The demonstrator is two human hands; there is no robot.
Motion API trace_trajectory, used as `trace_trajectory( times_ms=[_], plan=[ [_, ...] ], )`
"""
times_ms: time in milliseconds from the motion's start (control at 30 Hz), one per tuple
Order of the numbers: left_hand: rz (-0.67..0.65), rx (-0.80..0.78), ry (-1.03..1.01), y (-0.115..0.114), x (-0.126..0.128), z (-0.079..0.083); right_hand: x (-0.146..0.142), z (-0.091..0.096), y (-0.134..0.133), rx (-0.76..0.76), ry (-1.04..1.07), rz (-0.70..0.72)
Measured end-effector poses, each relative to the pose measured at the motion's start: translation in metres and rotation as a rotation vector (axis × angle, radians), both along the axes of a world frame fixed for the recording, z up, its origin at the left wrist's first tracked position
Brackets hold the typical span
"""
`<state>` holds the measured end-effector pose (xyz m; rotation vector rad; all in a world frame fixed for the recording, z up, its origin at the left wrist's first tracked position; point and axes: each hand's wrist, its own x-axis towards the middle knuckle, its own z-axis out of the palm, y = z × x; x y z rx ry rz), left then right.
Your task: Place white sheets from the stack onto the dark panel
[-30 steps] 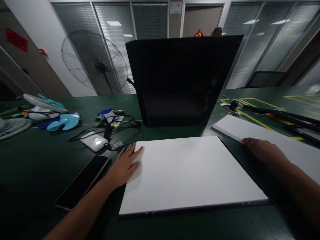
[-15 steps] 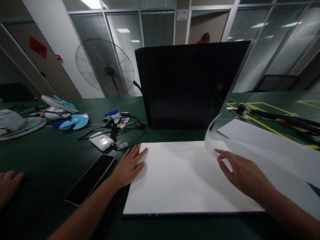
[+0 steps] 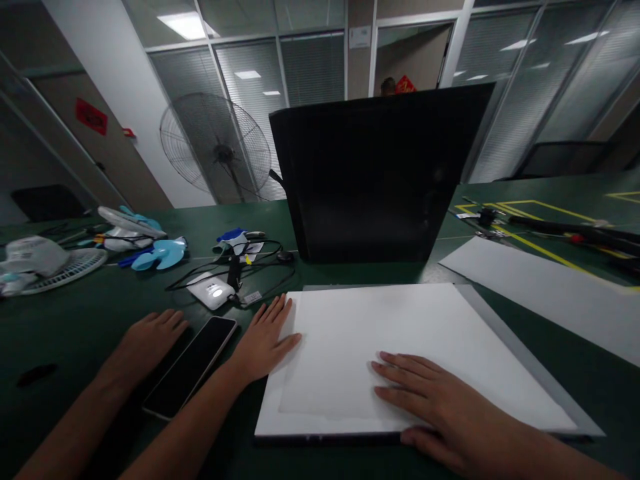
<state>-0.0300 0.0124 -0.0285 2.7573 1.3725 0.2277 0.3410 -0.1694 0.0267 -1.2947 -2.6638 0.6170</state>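
A thin sheet [image 3: 360, 327] lies over a white pad [image 3: 269, 420] at the lower centre, set off so that it overhangs the pad's right edge. The left hand [image 3: 263, 343] rests at the pad's left side, fingers a little apart, thumb out over the sheet. The right hand [image 3: 440, 403] lies flat on the sheet, fingers loosely spread. Upper centre, a black panel [image 3: 380, 173] stands tilted; whether it is part of a container cannot be told.

The table [image 3: 65, 320] is dark green, with yellow tape [image 3: 543, 250] at right, near another white sheet [image 3: 540, 287]. Left of the pad lie a phone [image 3: 190, 367], another person's hand [image 3: 150, 340] and a white device [image 3: 210, 291] among cables. Blue blades [image 3: 163, 255] lie at centre left. Behind, a caged fan [image 3: 223, 153] stands before glass partitions [image 3: 313, 70] with blinds.
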Motion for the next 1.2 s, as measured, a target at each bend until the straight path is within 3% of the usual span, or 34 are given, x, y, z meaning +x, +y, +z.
trace_trajectory(
  times_ms=[267,467,800,1200],
  plan=[
    [-0.028,0.007,-0.028,-0.001,-0.003,0.0,0.007,0.001,-0.002,-0.085,0.043,0.037],
    [-0.068,-0.011,-0.045,-0.002,-0.004,0.004,0.021,-0.001,0.003,-0.009,-0.002,-0.008],
    [-0.01,-0.016,-0.06,-0.007,0.003,0.011,0.023,0.0,0.009,0.019,-0.068,0.085],
    [-0.02,-0.017,-0.118,-0.011,0.003,0.015,0.023,0.0,0.007,0.074,0.037,0.131]
  ],
)
